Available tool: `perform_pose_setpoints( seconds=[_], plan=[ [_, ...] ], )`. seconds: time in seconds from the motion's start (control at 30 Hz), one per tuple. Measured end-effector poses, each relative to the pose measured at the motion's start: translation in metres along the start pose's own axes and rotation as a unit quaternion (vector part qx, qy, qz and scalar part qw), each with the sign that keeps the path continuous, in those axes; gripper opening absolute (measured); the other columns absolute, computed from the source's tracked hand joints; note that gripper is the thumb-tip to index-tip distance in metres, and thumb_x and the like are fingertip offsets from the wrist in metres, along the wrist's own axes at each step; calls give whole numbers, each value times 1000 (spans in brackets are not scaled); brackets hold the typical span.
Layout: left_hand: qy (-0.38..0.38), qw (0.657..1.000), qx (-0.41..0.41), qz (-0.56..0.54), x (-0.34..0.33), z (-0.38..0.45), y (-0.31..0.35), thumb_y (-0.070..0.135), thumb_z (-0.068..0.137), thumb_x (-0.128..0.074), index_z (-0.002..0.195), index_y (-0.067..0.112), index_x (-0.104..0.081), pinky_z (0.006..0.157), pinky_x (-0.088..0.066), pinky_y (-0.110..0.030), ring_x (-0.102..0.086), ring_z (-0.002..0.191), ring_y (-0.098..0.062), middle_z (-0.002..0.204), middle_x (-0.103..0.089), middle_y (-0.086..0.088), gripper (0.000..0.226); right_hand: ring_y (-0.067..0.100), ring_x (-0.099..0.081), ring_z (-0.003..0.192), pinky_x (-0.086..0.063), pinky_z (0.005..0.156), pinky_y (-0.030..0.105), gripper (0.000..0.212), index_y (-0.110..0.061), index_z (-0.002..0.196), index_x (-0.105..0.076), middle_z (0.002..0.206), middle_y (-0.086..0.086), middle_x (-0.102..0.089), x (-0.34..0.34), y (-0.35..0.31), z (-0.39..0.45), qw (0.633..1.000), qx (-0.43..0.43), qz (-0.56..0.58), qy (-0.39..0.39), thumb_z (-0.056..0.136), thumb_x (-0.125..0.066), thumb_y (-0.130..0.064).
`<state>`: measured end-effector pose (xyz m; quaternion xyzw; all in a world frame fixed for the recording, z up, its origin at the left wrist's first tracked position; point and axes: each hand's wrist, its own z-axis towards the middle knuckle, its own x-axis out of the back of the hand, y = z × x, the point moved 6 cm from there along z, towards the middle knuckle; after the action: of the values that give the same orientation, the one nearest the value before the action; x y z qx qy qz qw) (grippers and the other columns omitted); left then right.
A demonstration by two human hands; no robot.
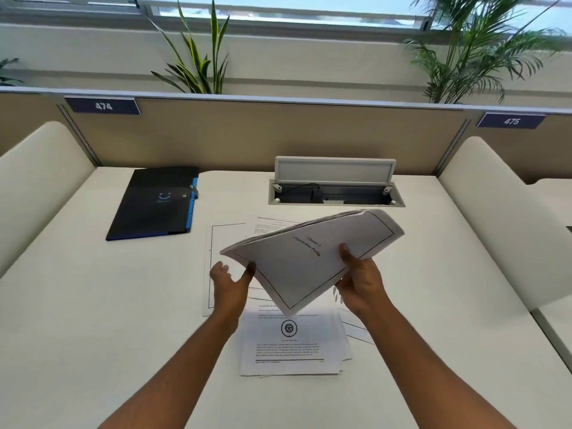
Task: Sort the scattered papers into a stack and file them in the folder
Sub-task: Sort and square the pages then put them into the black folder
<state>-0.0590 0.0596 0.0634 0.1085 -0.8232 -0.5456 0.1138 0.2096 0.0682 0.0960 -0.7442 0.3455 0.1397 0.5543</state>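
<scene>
A stack of white papers [312, 255], its top sheet printed with a chapter title inside a black border, hangs tilted above the desk. My right hand [360, 281] grips its near right edge, thumb on top. My left hand [230, 284] pinches its left corner with thumb and fingers. Under the stack, several loose printed sheets [291, 345] lie overlapping on the white desk [123, 305]. The black folder [154, 204] with a blue edge lies closed at the far left of the desk.
An open cable box [335, 188] with a raised lid sits in the desk behind the papers. Beige partitions with signs 474 [103, 106] and 475 [511, 121] close off the back. Rounded white dividers [40, 181] flank both sides.
</scene>
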Motion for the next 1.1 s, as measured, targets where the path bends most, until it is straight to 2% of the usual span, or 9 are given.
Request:
perform_pose_setpoints(
  seconds=[0.1, 0.23, 0.4, 0.5, 0.6, 0.7, 0.87, 0.97, 1.1],
  plan=[
    [-101, 981, 51, -155, -15, 2, 0, 33, 88, -69, 143, 18, -42, 108, -43, -43, -52, 130, -27, 142, -55, -4, 63, 34, -65, 117, -56, 96, 55, 54, -17, 132, -64, 131, 13, -71, -4, 8, -1, 999, -34, 28, -28, 81, -76, -7],
    [-133, 967, 3, -218, -18, 4, 22, 17, 96, -59, 124, 21, -59, 85, -58, -45, -65, 108, -26, 118, -72, -4, 28, 33, -67, 118, -62, 83, 47, 62, -17, 136, -62, 130, 12, -72, -1, 16, 0, 998, -58, 6, -23, 78, -79, -7],
    [-61, 986, -85, -128, 9, 15, 42, 18, 97, -59, 126, 17, -58, 89, -55, -42, -67, 107, -23, 118, -71, -4, 28, 26, -69, 105, -61, 79, 38, 49, -15, 127, -67, 110, 6, -77, 26, -12, 15, 999, -28, -24, 1, 79, -76, -10],
    [-22, 991, -108, -79, 22, 18, 47, 22, 98, -60, 116, 30, -59, 74, -55, -28, -67, 96, -11, 107, -70, 11, 20, 27, -71, 99, -58, 77, 35, 31, -22, 119, -71, 111, 5, -78, 32, -44, 20, 980, 31, -192, -34, 91, -72, -10],
    [-11, 992, -119, -41, 20, 14, 46, 25, 99, -58, 120, 31, -55, 67, -51, -24, -65, 95, -11, 107, -67, 14, 22, 29, -75, 105, -60, 78, 36, 38, -23, 126, -68, 112, 6, -79, 23, -49, 21, 943, 36, -322, -79, 90, -77, -15],
    [3, 990, -141, -6, 12, 4, 44, 27, 100, -55, 125, 30, -52, 63, -52, -19, -63, 94, -10, 106, -64, 17, 25, 28, -72, 108, -61, 87, 42, 39, -18, 129, -67, 116, 5, -77, 12, -40, 22, 927, 60, -362, -76, 91, -77, -17],
    [-14, 985, -172, 7, -2, -13, 40, 26, 102, -52, 129, 36, -46, 77, -58, -26, -61, 103, -9, 113, -61, 12, 29, 35, -71, 100, -62, 87, 46, 19, -19, 108, -75, 102, 5, -77, 12, -14, 11, 925, 145, -350, -25, 90, -77, -12],
    [-19, 983, -183, 15, -3, -18, 34, 28, 100, -56, 122, 43, -46, 77, -58, -22, -61, 106, -8, 114, -60, 14, 29, 24, -71, 102, -61, 82, 35, 36, -20, 121, -69, 108, 1, -75, 20, -1, 3, 922, 167, -349, 2, 87, -81, -14],
    [20, 989, -140, 31, 7, -14, 12, 27, 99, -57, 120, 31, -51, 84, -59, -40, -60, 111, -23, 115, -61, 0, 22, 21, -69, 108, -58, 84, 32, 34, -37, 112, -67, 111, -5, -73, 29, 10, 0, 908, 169, -383, -5, 91, -76, -12]
  ],
)
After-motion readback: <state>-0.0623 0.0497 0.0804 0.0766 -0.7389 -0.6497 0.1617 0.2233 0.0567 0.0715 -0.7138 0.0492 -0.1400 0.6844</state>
